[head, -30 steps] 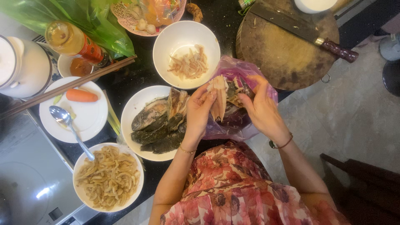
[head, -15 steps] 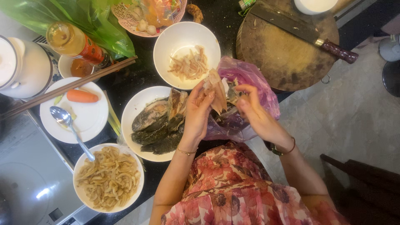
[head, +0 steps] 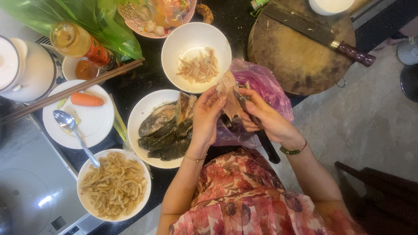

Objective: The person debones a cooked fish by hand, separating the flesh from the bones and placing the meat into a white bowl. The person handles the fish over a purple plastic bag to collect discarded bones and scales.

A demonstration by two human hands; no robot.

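Fish piece, pale and ragged, is pinched between the left hand and right hand over a purple bag. At eleven o'clock, a white bowl holds few shreds; cooked fish at nine o'clock looks mostly unpicked.

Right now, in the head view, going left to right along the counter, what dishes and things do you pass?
White jar → plate with a carrot → plate of dark fish → left hand → right hand → round chopping board → cleaver handle.
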